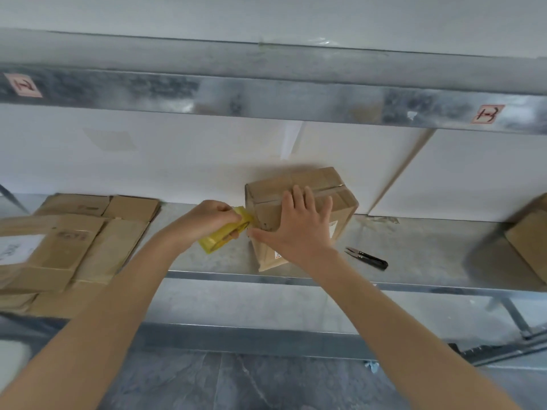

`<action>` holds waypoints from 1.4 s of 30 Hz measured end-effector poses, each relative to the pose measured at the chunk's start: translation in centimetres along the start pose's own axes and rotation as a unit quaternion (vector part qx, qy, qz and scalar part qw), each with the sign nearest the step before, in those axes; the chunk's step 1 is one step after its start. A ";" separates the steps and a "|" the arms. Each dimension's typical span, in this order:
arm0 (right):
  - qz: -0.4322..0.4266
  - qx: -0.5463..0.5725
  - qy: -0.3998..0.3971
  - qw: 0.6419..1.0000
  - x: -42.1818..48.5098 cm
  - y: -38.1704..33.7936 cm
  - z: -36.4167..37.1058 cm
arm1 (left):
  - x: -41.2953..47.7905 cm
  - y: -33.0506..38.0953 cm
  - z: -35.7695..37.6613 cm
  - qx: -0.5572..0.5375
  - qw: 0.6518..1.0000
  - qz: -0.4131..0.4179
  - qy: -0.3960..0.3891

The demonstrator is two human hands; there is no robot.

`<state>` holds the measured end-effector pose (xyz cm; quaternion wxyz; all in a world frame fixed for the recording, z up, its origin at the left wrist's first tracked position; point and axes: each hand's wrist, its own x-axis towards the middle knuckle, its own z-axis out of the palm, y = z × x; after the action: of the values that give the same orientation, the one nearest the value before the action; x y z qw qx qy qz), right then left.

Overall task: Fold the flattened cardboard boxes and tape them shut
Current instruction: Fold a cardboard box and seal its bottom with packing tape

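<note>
Now my left hand [207,217] grips the tape [217,239] at the box's [313,179] left edge; my right hand [296,229] presses flat on the box, mid-shelf [420,247].

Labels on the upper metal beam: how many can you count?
2. One label at the beam's left end, another near its right end; more may lie out of frame.

Black snips [367,258] lie on the grey metal shelf [429,247] just right of the right hand [299,229], and high above that hand a steel beam [266,96] carries two pink labels [483,114], well apart.
</note>
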<state>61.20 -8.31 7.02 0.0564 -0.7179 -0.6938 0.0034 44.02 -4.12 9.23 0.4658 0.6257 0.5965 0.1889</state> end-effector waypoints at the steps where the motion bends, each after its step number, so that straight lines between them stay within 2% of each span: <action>1: -0.011 0.002 -0.003 1.000 0.0 0.0 -0.1 | -0.4 -0.2 0.2 -0.036 0.999 -0.008 -0.009; 7: -0.128 0.037 -0.093 0.987 0.0 3.2 -2.1 | -3.2 -0.9 2.7 -0.206 0.974 -0.041 -0.087; 11: -0.167 0.017 -0.149 0.974 -0.4 5.7 -3.7 | -5.6 -0.5 6.1 -0.296 0.945 -0.028 -0.134; 13: -0.178 -0.017 -0.152 0.972 -1.1 6.4 -3.8 | -6.6 0.0 8.1 -0.351 0.924 -0.020 -0.149; 16: -0.200 -0.051 -0.109 0.972 -2.3 7.6 -2.8 | -7.3 0.4 11.0 -0.393 0.913 -0.009 -0.110; 23: -0.237 0.036 -0.081 0.967 -2.7 10.4 -2.3 | -8.3 1.4 13.6 -0.375 0.925 0.018 -0.061; 28: -0.288 0.022 -0.072 0.955 -2.2 10.6 -2.7 | -8.4 1.2 15.0 -0.372 0.927 0.013 -0.039; 33: -0.330 0.004 -0.083 0.940 -1.7 9.4 -2.7 | -8.1 -0.7 16.8 -0.371 0.927 -0.051 0.008; 39: -0.322 0.006 -0.096 0.942 -1.0 9.5 -2.9 | -7.7 -0.9 18.0 -0.361 0.929 -0.032 0.080; 42: -0.316 0.004 -0.096 0.944 -1.0 9.9 -2.8 | -7.8 -0.7 19.0 -0.323 0.940 -0.028 0.105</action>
<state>71.23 -9.78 8.91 -0.0093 -0.4579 -0.8871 0.0571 56.99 -18.24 1.79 0.5829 0.4015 0.5662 0.4225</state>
